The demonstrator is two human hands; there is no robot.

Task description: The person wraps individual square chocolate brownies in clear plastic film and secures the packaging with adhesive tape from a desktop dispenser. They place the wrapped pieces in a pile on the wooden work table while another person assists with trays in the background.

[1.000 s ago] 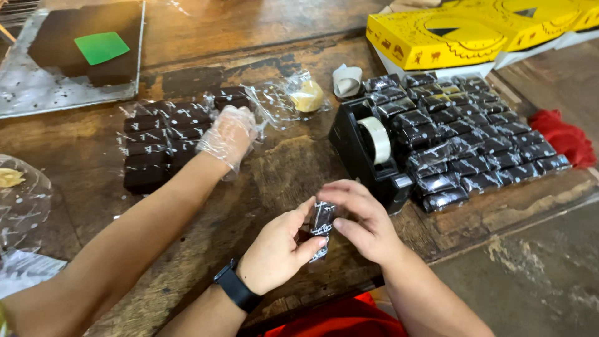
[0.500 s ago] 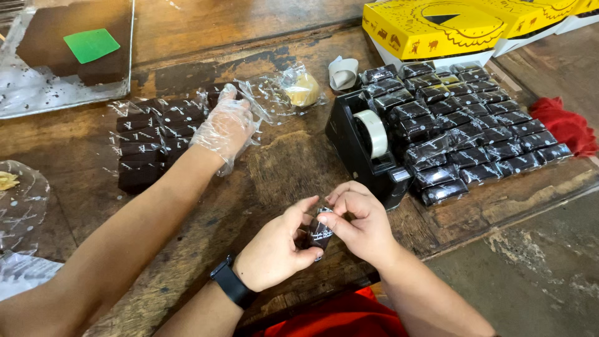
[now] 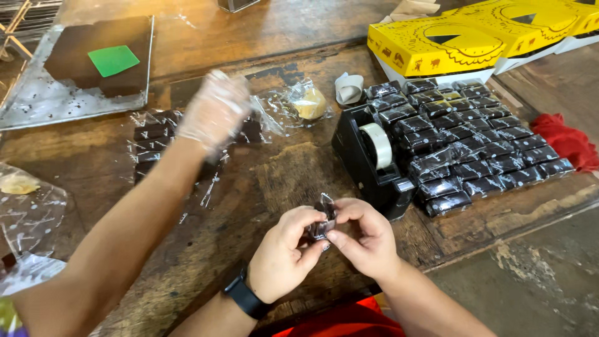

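Observation:
Both of my hands hold one small dark piece in clear wrap just above the wooden table's near edge. My left hand, with a black watch on the wrist, pinches it from the left. My right hand pinches it from the right, fingertips on the wrap's folded top. A black tape dispenser stands just beyond my right hand.
A co-worker's arm reaches in from the left; its plastic-gloved hand hovers blurred over dark pieces on clear film. Rows of wrapped pieces lie right of the dispenser. Yellow boxes, a red cloth and a metal tray lie around.
The co-worker's gloved hand has lifted off the dark pieces and moved right. My hands have stayed in place and kept working the wrap around the small piece.

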